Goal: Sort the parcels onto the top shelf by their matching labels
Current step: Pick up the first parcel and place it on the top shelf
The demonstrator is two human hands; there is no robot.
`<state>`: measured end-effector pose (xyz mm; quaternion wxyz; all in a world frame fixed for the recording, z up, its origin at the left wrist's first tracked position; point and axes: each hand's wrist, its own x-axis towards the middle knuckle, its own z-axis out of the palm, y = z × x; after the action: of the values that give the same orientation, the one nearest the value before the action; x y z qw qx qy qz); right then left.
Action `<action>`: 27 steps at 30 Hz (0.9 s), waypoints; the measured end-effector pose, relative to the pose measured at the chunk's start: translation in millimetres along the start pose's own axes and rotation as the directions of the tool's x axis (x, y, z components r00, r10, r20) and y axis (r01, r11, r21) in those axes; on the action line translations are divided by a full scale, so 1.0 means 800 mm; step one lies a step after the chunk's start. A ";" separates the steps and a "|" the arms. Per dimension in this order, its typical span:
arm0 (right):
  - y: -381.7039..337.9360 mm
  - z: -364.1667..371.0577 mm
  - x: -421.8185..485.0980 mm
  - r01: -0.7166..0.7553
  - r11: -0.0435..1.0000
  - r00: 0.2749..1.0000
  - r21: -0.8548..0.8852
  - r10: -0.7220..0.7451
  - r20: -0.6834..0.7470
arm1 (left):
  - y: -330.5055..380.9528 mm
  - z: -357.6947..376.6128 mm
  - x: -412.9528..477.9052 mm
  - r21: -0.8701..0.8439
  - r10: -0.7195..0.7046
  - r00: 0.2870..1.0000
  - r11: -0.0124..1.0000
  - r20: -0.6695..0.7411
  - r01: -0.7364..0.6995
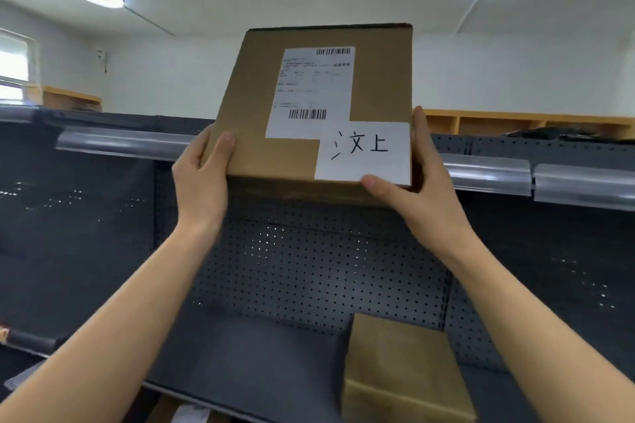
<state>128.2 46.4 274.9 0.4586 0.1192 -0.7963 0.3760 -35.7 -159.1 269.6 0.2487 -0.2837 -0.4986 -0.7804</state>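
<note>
I hold a brown cardboard parcel (374,79) up in front of the dark top shelf (123,142), tilted back. It carries a white shipping label with barcodes (311,93) and a white slip with handwritten characters (364,151) at its lower right. My left hand (202,178) grips the parcel's lower left edge, thumb on the front face. On the lower right corner sits my right hand (419,189), thumb under the slip. The parcel's bottom edge is level with the shelf's front rail.
A second brown parcel (402,364) lies on the lower dark shelf (247,354) at the right. Perforated back panels (309,261) close the shelving behind. Clear price-tag rails (584,185) run along the top shelf edge. Wooden cubbies (515,122) stand behind.
</note>
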 end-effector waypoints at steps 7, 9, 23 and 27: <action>-0.004 0.011 0.073 -0.006 0.994 0.999 -0.108 0.002 -0.037 | -0.003 0.022 0.074 0.037 -0.007 1.000 0.999 -0.017 0.008; -0.002 0.014 0.090 -0.021 0.993 0.999 -0.115 0.016 -0.048 | -0.008 0.026 0.089 0.036 -0.012 1.000 0.999 -0.005 0.012; 0.054 0.055 0.231 -0.338 0.928 0.941 -0.155 0.335 -0.043 | -0.043 0.042 0.212 0.302 -0.203 0.966 0.942 0.158 0.148; 0.078 0.057 0.252 -0.413 0.897 0.908 -0.158 0.419 0.006 | -0.066 0.046 0.241 0.409 -0.259 0.942 0.899 0.215 0.154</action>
<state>-45.7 88.1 396.5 0.3594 -0.0817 -0.8389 0.4006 -202.1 -125.4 381.9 0.1461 -0.2752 -0.6986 -0.6441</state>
